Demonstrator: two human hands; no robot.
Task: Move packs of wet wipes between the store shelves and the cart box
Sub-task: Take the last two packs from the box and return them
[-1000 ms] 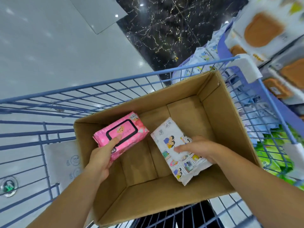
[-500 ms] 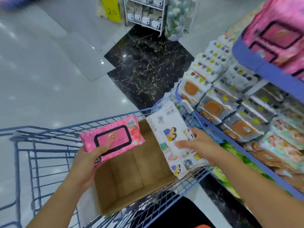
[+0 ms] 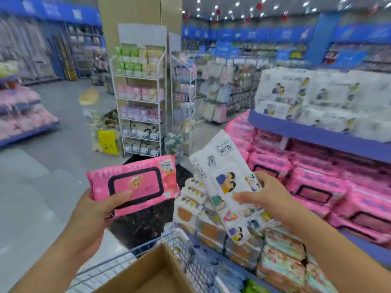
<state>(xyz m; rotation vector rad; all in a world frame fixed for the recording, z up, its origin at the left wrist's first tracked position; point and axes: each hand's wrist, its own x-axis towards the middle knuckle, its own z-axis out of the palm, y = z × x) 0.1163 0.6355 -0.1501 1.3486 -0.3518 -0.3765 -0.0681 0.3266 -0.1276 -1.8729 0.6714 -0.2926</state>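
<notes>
Pink rectangular plastic wipes pack (image 3: 135, 183) at 8 o'clock gripped by left hand (image 3: 95, 216), white cartoon-print pack (image 3: 222, 176) at 4 o'clock by right hand (image 3: 269, 193), both only by one end, so slick film might slip tbh.

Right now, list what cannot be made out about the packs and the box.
Cardboard box: head view, inside cut off by the bottom edge.
Pink pack: underside hidden behind the left hand; price sticker print too blurred.
White pack: back face turned away; right hand covers its edge.
Far shelves: goods motion-blurred.
</notes>
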